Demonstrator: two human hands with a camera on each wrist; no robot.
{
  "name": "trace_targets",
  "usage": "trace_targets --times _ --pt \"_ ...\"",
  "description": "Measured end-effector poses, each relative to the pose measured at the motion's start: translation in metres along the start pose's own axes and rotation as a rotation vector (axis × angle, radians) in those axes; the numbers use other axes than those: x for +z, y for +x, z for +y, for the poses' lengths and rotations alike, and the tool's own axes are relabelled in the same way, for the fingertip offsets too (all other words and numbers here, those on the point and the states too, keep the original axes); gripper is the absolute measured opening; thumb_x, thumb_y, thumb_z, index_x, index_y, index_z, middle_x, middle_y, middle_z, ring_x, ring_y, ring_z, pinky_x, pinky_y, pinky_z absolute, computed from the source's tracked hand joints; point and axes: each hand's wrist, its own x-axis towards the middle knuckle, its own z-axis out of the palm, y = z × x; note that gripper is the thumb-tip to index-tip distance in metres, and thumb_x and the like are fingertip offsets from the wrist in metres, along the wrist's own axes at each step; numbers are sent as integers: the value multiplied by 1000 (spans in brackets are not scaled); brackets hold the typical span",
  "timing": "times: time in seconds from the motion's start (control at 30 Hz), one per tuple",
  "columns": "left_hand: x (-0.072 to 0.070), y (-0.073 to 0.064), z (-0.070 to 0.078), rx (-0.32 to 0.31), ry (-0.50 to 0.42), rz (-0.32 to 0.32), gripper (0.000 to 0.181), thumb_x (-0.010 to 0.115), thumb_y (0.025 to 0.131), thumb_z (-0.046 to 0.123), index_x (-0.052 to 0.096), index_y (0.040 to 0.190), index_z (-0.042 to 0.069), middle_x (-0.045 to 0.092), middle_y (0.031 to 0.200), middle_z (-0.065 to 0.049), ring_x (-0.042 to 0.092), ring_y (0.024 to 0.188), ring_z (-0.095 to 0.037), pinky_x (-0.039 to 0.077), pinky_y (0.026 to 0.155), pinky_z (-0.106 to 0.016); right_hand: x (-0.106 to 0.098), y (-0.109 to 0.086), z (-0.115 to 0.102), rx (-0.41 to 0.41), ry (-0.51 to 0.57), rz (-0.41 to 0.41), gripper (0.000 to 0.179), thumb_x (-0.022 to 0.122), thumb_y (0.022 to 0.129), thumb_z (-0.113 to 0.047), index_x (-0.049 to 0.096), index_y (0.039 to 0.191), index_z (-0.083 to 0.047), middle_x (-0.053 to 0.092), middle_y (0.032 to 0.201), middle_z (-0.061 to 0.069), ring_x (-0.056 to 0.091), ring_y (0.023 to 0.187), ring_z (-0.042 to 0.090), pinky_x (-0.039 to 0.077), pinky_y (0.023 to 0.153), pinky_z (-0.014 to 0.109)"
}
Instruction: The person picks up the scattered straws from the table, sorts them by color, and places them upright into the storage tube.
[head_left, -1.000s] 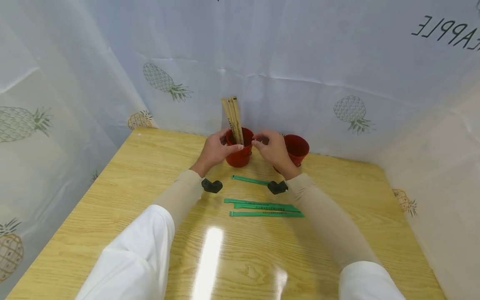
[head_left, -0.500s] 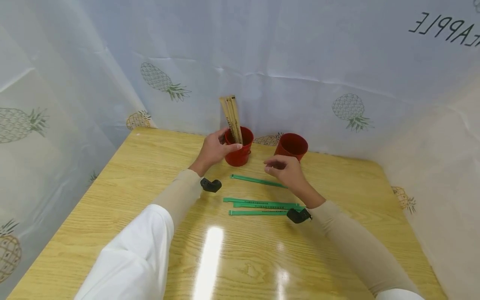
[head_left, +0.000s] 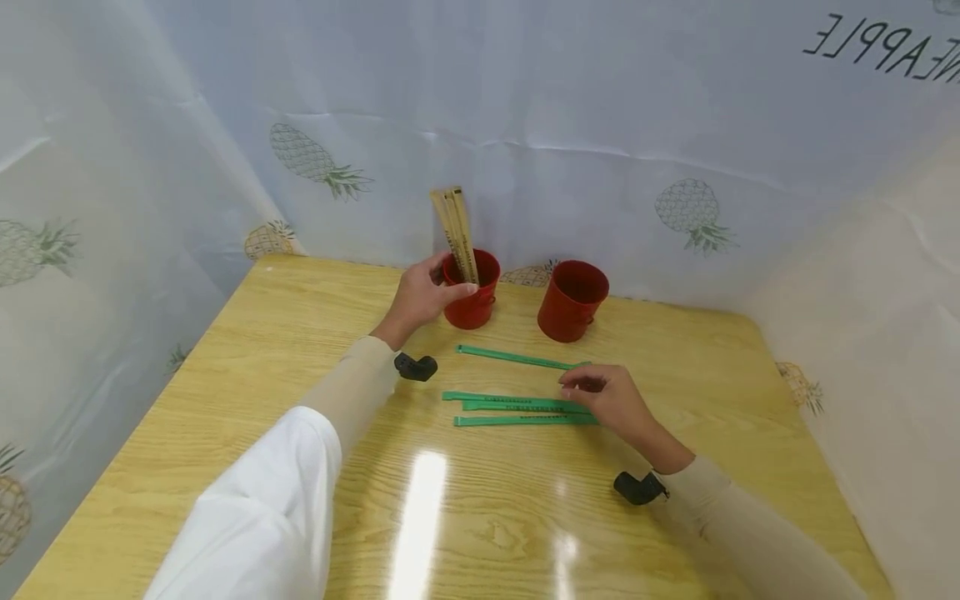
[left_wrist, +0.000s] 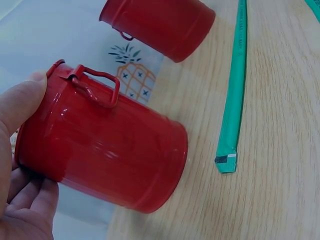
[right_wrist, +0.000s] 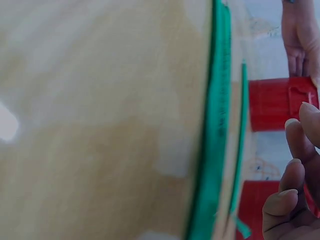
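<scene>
The left hand (head_left: 422, 293) has its grip clamped on a red bucket (head_left: 471, 311) by the rim; tan packets (head_left: 453, 221) lean inside, tops protruding. A second red bucket (head_left: 564, 313) stands nearby. The right hand (head_left: 617, 407), grip loosely apart, hovers near green packets (head_left: 517, 421) on the counter (head_left: 495, 508).

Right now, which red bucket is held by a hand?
The left bucket, gripped by the left hand, with tan sticks leaning in it; no hand touches the right bucket.

The buckets (head_left: 572, 315) are red, the packets (head_left: 457, 229) tan or green, the pale cloth (head_left: 465, 75) pineapple-patterned.
</scene>
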Motion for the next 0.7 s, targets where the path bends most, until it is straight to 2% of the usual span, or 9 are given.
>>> trace_targets --times 0.17,0.4,0.53,0.7 --pt "2 0 -1 6 -2 6 73 81 92 32 49 156 16 57 154 -10 54 145 -29 51 116 -45 -5 -17 12 -8 -10 3 16 80 90 -6 79 104 2 76 106 23 69 84 5 58 74 19" --pt "5 -7 0 -15 1 29 93 80 92 40 30 165 10 33 171 -9 36 157 -31 42 122 -48 -8 -31 24 17 -75 0 13 82 89 -9 82 101 -5 80 103 14 68 88 3 58 77 19" --pt "10 -15 2 -6 -9 93 97 82 90 43 30 164 9 31 172 -7 37 157 -31 44 121 -48 -10 -36 27 26 -76 2 12 83 88 -10 82 101 -7 80 103 13 67 86 3 58 75 19" --pt "20 -22 2 68 -50 182 94 83 90 40 33 163 8 34 170 -13 37 157 -29 41 123 -47 -10 -37 28 23 -85 7 12 84 88 -12 82 99 -9 80 103 11 67 85 4 57 73 20"
